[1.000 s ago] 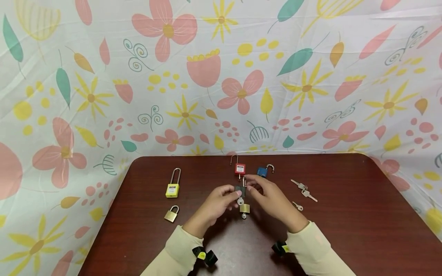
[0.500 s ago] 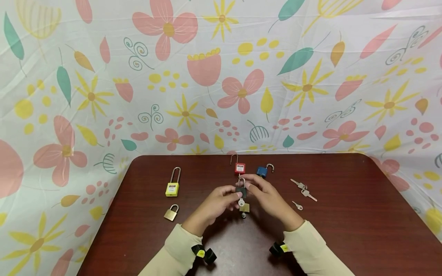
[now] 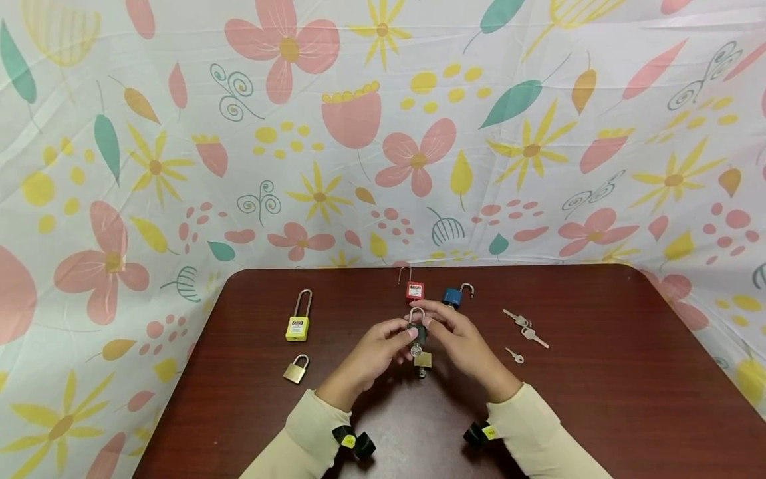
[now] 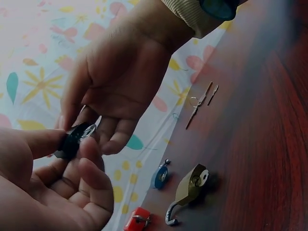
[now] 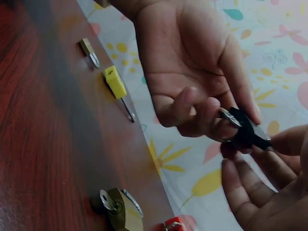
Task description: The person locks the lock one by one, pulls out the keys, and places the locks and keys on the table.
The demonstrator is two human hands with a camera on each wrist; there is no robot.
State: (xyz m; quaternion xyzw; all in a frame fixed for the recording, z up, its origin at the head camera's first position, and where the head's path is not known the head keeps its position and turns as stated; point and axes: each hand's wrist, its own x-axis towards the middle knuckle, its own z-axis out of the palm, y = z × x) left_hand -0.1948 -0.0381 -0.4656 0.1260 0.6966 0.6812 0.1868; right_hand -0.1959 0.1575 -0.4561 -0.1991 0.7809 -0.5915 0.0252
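Fingers [image 3: 402, 342] first: the left hand [image 3: 376, 354] has its thumb and fingertips closed around the small black padlock [image 3: 421, 337], no real gap left, holding the body. The right hand [image 3: 463, 344] pinches the same lock from the other side, thumb and forefinger near its shackle. So the lock sits right between the two sets of fingertips, with a round-headed key [image 3: 415, 349] at its bottom by the left thumb (can't tell from here whether the shackle is latched, sorry).

Just on the near side of the fingers there's a brass padlock [image 3: 423, 360] on the table [image 3: 598, 412], with a key of its own; the left wrist view shows its shackle ending in a free hook. Beyond the fingertips you get a red padlock [image 3: 415, 291] and, a bit right of it, a blue padlock [image 3: 452, 297], both with shackles undone.

Well out to the left of the fingers are a long-shackled yellow padlock [image 3: 296, 328] and, nearer the person, a second brass one [image 3: 294, 372], both closed. Off to the right of the fingers lie some loose keys [image 3: 534, 337].
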